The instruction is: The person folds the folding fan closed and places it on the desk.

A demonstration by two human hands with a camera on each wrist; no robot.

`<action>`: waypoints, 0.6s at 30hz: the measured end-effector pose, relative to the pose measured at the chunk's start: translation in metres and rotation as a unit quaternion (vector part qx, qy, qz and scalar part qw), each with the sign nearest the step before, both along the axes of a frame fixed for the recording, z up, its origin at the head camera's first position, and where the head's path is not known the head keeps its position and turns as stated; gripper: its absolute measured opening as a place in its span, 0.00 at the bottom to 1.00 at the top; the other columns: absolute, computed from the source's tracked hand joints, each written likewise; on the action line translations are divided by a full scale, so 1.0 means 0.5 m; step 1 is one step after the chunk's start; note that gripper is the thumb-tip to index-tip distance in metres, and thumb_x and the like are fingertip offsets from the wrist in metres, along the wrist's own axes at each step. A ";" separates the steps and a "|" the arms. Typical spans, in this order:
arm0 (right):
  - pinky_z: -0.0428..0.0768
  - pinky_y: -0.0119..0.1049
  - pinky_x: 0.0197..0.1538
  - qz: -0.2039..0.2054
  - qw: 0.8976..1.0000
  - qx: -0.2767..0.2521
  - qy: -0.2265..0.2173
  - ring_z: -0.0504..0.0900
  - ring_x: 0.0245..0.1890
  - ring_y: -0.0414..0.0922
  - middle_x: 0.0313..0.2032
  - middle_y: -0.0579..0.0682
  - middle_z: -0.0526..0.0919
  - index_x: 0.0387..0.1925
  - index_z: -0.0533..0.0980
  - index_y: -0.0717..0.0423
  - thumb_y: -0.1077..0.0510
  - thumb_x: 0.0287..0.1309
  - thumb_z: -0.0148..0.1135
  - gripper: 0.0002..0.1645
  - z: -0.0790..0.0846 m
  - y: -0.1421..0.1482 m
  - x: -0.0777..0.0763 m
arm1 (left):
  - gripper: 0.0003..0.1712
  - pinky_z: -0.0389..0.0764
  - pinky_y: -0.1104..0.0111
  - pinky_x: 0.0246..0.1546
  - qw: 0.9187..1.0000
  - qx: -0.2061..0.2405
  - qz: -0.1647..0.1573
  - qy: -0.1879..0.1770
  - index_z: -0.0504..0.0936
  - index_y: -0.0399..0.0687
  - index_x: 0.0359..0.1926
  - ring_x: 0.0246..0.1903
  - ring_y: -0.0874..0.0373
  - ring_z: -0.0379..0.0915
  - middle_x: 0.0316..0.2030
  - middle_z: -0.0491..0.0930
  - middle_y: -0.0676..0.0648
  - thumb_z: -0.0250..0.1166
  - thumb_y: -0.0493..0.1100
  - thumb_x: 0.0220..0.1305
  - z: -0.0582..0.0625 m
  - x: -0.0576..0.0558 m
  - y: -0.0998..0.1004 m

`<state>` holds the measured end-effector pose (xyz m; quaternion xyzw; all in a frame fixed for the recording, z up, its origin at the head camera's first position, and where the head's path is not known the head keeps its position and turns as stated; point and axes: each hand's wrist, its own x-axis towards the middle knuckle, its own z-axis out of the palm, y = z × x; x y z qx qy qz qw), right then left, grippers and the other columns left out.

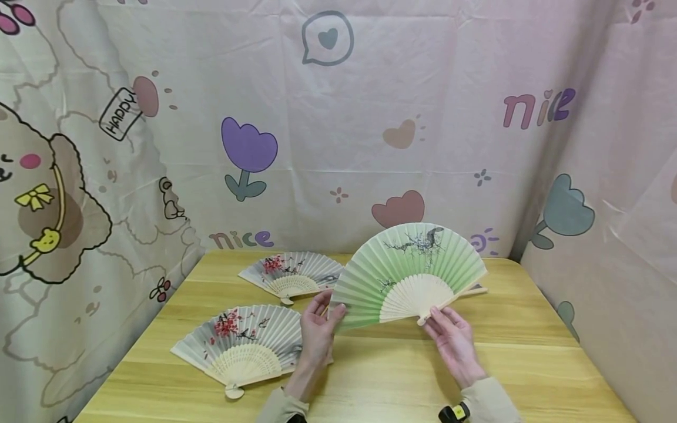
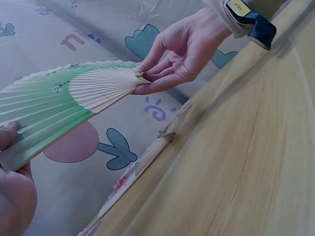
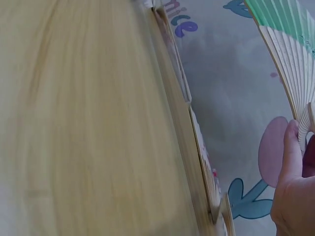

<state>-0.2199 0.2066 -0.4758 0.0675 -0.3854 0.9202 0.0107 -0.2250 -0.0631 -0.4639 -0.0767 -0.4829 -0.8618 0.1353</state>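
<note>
A spread folding fan (image 1: 365,288), green fading to white with a dark branch print and pale ribs, is held up over the table, leaf upward. My left hand (image 1: 316,335) pinches its left edge, thumb on the near face. At the pivot end, my right hand (image 1: 453,343) pinches the ribs between thumb and fingers; the left wrist view shows this grip on the fan (image 2: 44,108) from the side. Left of my hands, a grey fan with red blossoms (image 1: 248,355) lies spread, its right part hidden by my left hand. A similar fan (image 1: 293,285) lies behind it.
Behind the green fan, a pale stick end (image 1: 476,291) pokes out to the right, the rest covered. A wooden table (image 1: 529,370) carries everything. Printed cloth (image 1: 328,117) hangs at the back and both sides. A black strap with a yellow label (image 1: 455,412) is on my right wrist.
</note>
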 end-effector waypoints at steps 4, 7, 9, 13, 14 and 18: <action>0.92 0.35 0.50 -0.004 1.000 -0.007 -0.011 0.90 0.39 0.43 0.37 0.50 0.90 0.38 0.83 0.55 0.72 0.72 0.48 0.18 -0.001 -0.007 0.002 | 0.21 0.91 0.72 0.49 1.000 0.009 -0.016 -0.001 0.78 0.39 0.53 0.41 0.62 0.84 0.44 0.84 0.52 0.64 0.23 0.60 0.001 0.002 -0.003; 0.92 0.35 0.50 -0.003 1.000 -0.011 -0.018 0.90 0.38 0.43 0.36 0.50 0.90 0.37 0.83 0.55 0.72 0.72 0.48 0.18 -0.001 -0.013 0.003 | 0.20 0.90 0.72 0.49 0.999 0.010 -0.039 0.000 0.79 0.44 0.52 0.41 0.62 0.85 0.44 0.86 0.53 0.64 0.24 0.62 0.001 0.007 -0.005; 0.92 0.35 0.50 -0.004 1.000 -0.012 -0.025 0.90 0.38 0.43 0.36 0.50 0.90 0.36 0.83 0.54 0.72 0.72 0.49 0.18 0.001 -0.019 0.004 | 0.19 0.90 0.73 0.48 0.998 0.001 -0.055 0.004 0.79 0.46 0.52 0.39 0.63 0.84 0.43 0.86 0.53 0.62 0.24 0.63 0.001 0.009 -0.006; 0.91 0.33 0.50 -0.009 0.999 -0.012 -0.044 0.90 0.38 0.42 0.35 0.49 0.90 0.35 0.82 0.54 0.70 0.71 0.51 0.16 0.008 -0.029 0.006 | 0.19 0.89 0.72 0.51 0.996 -0.028 -0.078 0.012 0.80 0.45 0.54 0.41 0.62 0.83 0.44 0.85 0.53 0.62 0.26 0.65 0.002 0.013 -0.003; 0.91 0.33 0.50 -0.011 0.999 -0.012 -0.048 0.89 0.37 0.42 0.35 0.48 0.90 0.34 0.81 0.54 0.70 0.71 0.51 0.15 0.011 -0.031 0.007 | 0.19 0.89 0.72 0.53 0.996 -0.037 -0.083 0.013 0.80 0.44 0.55 0.42 0.62 0.83 0.45 0.85 0.53 0.63 0.27 0.65 0.002 0.014 -0.002; 0.91 0.31 0.50 -0.009 0.998 -0.021 -0.061 0.89 0.37 0.42 0.35 0.48 0.89 0.33 0.80 0.54 0.68 0.71 0.54 0.13 0.019 -0.041 0.011 | 0.22 0.87 0.66 0.59 0.994 -0.051 -0.098 0.019 0.76 0.39 0.59 0.47 0.60 0.83 0.47 0.85 0.52 0.64 0.27 0.64 0.002 0.017 0.007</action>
